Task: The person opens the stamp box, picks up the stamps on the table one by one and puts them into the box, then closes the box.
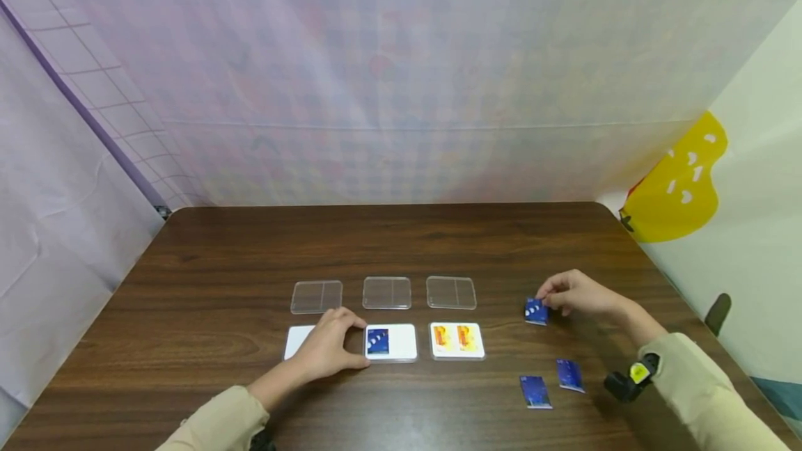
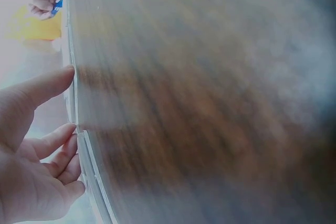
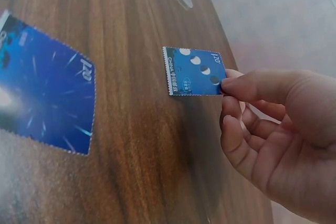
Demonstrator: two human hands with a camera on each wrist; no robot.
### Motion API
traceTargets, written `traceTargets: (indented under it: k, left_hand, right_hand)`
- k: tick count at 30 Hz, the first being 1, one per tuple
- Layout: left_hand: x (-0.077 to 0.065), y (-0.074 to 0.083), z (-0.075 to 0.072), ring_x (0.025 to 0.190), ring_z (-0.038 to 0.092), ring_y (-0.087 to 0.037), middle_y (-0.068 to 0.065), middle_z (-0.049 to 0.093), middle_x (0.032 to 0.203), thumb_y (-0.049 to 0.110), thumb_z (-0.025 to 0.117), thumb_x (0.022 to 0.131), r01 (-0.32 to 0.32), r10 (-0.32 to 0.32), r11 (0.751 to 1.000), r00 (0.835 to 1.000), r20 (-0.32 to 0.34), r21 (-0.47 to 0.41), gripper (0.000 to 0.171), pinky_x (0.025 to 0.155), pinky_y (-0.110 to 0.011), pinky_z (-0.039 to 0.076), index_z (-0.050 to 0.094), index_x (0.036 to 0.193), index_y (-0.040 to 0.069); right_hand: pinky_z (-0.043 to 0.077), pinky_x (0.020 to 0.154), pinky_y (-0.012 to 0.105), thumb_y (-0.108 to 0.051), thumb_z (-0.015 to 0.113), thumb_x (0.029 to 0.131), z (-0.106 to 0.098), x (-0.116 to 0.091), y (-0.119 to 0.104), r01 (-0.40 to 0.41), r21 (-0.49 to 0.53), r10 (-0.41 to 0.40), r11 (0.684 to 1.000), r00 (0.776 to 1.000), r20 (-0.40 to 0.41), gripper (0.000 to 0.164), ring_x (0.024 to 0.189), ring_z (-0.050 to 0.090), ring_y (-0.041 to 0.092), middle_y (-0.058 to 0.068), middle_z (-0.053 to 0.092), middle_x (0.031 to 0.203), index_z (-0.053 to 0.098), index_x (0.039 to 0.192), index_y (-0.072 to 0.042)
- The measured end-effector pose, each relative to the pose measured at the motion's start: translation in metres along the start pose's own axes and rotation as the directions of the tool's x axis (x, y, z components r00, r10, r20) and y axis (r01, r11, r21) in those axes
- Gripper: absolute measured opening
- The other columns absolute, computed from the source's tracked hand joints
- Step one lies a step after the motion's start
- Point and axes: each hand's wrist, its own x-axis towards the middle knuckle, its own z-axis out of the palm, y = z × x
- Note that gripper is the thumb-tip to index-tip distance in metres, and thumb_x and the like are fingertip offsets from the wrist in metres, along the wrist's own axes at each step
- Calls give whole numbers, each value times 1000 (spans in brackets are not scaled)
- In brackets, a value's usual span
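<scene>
With thumb and index fingertips, my left hand (image 1: pixel 327 345) holds the left end of the middle stamp case (image 1: pixel 403 343), a clear shallow box with a white insert. A blue moon-phase stamp (image 1: pixel 378 341) lies on its left half. My right hand (image 1: pixel 579 294) pinches a matching blue stamp (image 3: pixel 195 72) by one corner, over the table's right side. Two darker blue stamps lie closer to me, one to the left (image 1: pixel 535 392) and one to the right (image 1: pixel 570 375). Part of the left case (image 1: pixel 297 339) is hidden behind my left hand.
The right case (image 1: pixel 457 353) bears two yellow-orange stamps (image 1: pixel 466 338). Behind the cases lie three clear lids, left (image 1: pixel 308 296), middle (image 1: pixel 379 293) and right (image 1: pixel 441 293). The brown wooden table (image 1: pixel 219 249) ends at a pale patterned curtain (image 1: pixel 401 89).
</scene>
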Motion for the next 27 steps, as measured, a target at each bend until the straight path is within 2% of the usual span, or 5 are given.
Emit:
traceTargets:
  k: [5, 11, 21, 27]
  left_hand:
    - [0, 0, 0, 99, 49, -27, -8, 57, 102, 25, 82, 60, 9, -9, 1000, 1000, 3, -3, 53, 87, -43, 43, 62, 102, 2]
    - [0, 0, 0, 99, 49, -27, -8, 57, 101, 25, 82, 59, 2, -2, 1000, 1000, 1, -4, 52, 86, -43, 43, 62, 102, 2]
    - [0, 0, -1, 99, 49, -27, -8, 57, 102, 26, 82, 59, 0, 1, 1000, 1000, 4, -2, 52, 86, -43, 43, 62, 102, 2]
    - [0, 0, 0, 99, 49, -27, -9, 57, 101, 25, 82, 59, -5, 5, 1000, 1000, 0, -2, 52, 86, -44, 43, 62, 101, 2]
  right_hand:
    - [49, 57, 29, -6, 55, 86, 0, -1, -3, 3, 26, -3, 1000, 1000, 13, 20, 71, 52, 12, 11, 60, 83, 60, 98, 9]
    - [49, 58, 30, -10, 55, 87, 3, 1, -9, 2, 6, -2, 1000, 1000, 29, 20, 72, 52, 13, 10, 58, 83, 61, 99, 5]
    - [47, 52, 27, -8, 55, 86, 10, 4, -24, 46, 42, -48, 998, 998, 37, 20, 67, 51, 10, 7, 57, 77, 61, 98, 7]
    - [47, 53, 26, -10, 55, 87, 16, 9, -33, 44, 59, -47, 997, 998, 48, 20, 67, 52, 12, 4, 56, 75, 61, 98, 5]
